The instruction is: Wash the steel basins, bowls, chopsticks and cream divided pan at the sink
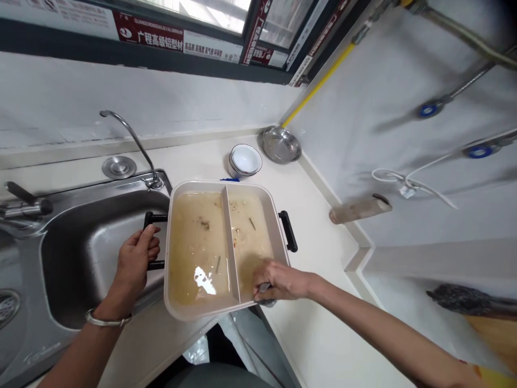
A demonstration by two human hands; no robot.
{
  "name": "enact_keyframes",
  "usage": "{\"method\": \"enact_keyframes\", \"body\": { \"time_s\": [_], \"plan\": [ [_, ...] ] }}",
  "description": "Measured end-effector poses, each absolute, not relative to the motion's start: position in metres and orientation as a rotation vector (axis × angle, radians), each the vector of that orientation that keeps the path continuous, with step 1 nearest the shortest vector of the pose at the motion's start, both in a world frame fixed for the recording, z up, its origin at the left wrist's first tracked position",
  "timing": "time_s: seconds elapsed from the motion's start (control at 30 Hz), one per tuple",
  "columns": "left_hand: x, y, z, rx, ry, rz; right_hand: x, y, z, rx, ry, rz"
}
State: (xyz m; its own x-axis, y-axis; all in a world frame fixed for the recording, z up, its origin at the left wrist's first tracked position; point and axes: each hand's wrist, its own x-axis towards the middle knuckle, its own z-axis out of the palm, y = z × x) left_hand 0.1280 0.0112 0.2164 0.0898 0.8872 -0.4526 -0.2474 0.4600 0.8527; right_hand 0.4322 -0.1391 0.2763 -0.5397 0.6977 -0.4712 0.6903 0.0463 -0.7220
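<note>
A white two-compartment pan [226,253] holds cloudy yellowish liquid with small dark bits on both sides of its divider. It spans the sink's right edge and the counter. The fingers of my left hand [138,253] are wrapped round its black left handle [155,217]. At the pan's near right corner, my right hand [278,280] is closed on a grey metallic object [264,288], mostly hidden by the fingers and too little seen to name. The pan's black right handle [288,231] is not held.
The steel sink [97,248] with its tap [28,205] and thin spout [131,132] lies left. Behind the pan are white bowls [245,160] and a steel basin [281,144]. A bottle [357,209] is by the right wall.
</note>
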Motion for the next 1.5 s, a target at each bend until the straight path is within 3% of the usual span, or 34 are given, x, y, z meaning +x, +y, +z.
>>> {"method": "enact_keyframes", "body": {
  "time_s": [0.13, 0.47, 0.73, 1.03, 1.5],
  "plan": [
    [0.127, 0.013, 0.216, 0.683, 1.176, 0.937, 0.418, -0.136, 0.273, -1.478, -2.29, 1.546],
    [0.128, 0.013, 0.22, 0.688, 1.16, 0.932, 0.48, -0.153, 0.292, -1.728, -2.544, 1.341],
    [0.128, 0.014, 0.22, 0.691, 1.161, 0.911, 0.483, -0.135, 0.306, -1.645, -3.043, 0.848],
    [0.129, 0.014, 0.221, 0.664, 1.18, 0.917, 0.471, -0.145, 0.3, -1.484, -2.863, 1.182],
    [0.128, 0.015, 0.222, 0.669, 1.179, 0.873, 0.51, -0.092, 0.304, -1.753, -3.016, 0.721]
  ]
}}
